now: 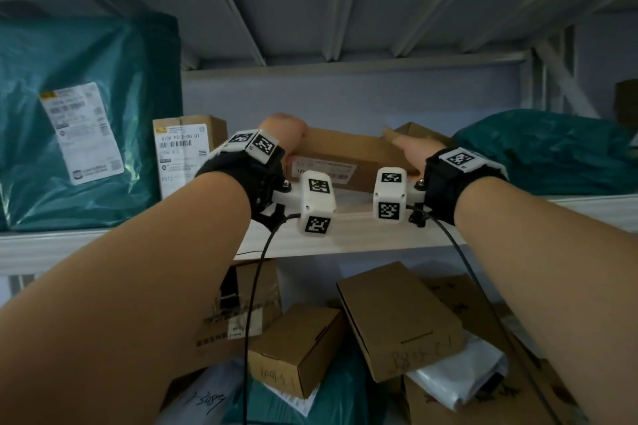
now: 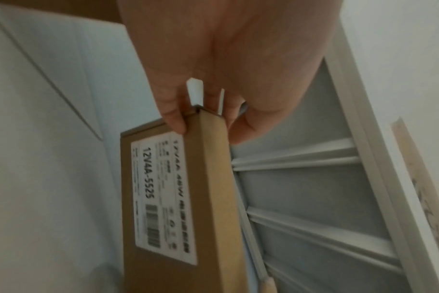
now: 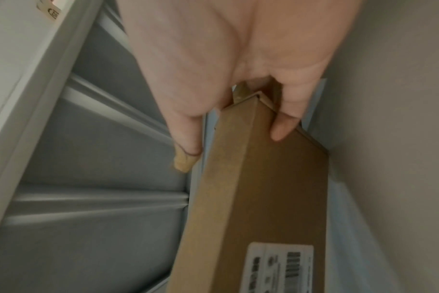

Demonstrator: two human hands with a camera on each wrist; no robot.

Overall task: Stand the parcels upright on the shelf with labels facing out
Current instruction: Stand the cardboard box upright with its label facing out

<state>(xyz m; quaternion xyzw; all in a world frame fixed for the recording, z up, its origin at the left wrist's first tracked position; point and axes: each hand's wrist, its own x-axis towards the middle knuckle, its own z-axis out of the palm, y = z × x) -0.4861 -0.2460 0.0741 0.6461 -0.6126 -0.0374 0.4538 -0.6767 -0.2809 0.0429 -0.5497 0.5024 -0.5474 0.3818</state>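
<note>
Parcels lay across two shelf levels, and the one in hand was a long brown cardboard box point(image 1: 348, 152) at the centre of the head view, on the white shelf point(image 1: 362, 231), its white label point(image 1: 324, 171) turned toward the person. The left hand point(image 1: 283, 134) gripped the box's left end at about 9 o'clock, thumb on the labelled face and fingers point(image 2: 241, 126) curled round the corner. The right hand point(image 1: 411, 152) clasped the opposite end at 3 o'clock, thumb point(image 3: 283, 126) on the front face and the other fingers behind. The label, printed 12V4A-5525, ran lengthwise along the box. At 9 o'clock from the box stood a small carton point(image 1: 186, 155) with its label facing out, and beyond it a large teal mailer bag point(image 1: 86, 121), also label out. At 3 o'clock another teal bag point(image 1: 545, 152) lay slumped. Toward 6 o'clock, on the level below, several brown boxes point(image 1: 397, 317) lay jumbled among bags
</note>
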